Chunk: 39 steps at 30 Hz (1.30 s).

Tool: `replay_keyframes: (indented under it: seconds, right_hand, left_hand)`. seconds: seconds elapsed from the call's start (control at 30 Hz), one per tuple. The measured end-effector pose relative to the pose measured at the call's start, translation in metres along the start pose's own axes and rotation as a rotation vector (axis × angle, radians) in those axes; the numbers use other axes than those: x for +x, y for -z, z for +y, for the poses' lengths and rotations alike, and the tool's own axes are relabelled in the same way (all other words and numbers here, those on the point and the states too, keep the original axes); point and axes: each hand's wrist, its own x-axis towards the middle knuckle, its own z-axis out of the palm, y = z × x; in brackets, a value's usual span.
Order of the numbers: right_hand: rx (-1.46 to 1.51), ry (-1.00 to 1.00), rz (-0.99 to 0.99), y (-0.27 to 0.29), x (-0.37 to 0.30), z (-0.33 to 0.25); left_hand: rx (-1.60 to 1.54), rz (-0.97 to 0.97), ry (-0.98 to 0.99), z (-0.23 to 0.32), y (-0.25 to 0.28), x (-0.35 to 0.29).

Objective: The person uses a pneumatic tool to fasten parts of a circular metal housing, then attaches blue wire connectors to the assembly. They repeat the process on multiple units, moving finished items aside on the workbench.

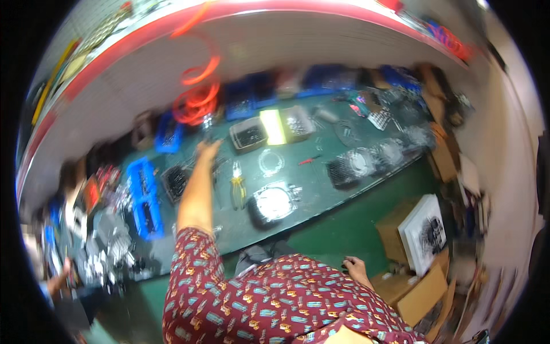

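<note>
The picture is blurred by motion. My left hand (207,150) stretches far across the green workbench (321,180), reaching toward a dark tool hanging from the orange coiled hose (196,102); whether the fingers grip it is unclear. A dark tray of small parts (248,135) lies just right of that hand. Yellow-handled pliers (238,182) and a round metal fan-like part (273,203) lie on the bench near my forearm. My right hand (356,268) hangs low beside my hip, fingers loosely curled, holding nothing visible.
Blue bins (143,195) of small parts line the bench's left and back. Black finned round parts (358,163) sit at the right. Cardboard boxes (421,286) stand on the floor at lower right. Another person's hand (66,269) works at the far left.
</note>
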Motion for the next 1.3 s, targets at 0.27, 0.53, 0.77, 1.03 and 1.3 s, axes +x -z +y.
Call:
replay_keyframes:
  seconds: [0.27,0.53,0.77,1.03,1.3]
  right_hand:
    - [-0.280,-0.125,0.099,-0.020,-0.061,0.129]
    - [-0.269,0.051,0.045,-0.058,0.012,0.389]
    - [-0.222,0.109,0.130,-0.039,0.102,0.423]
    - [0.146,-0.105,0.183,0.184,0.085,0.255]
    - [0.149,0.080,0.391,0.281,0.196,0.237]
  left_hand:
    - [0.455,0.049,0.160,-0.014,-0.001,0.018]
    - [0.694,0.108,-0.005,-0.013,0.029,0.039]
    - [0.590,0.375,-0.245,0.072,-0.010,0.003]
    - [0.312,0.380,-0.686,0.132,-0.237,-0.126]
    - [0.342,-0.533,-0.691,0.137,-0.552,-0.184]
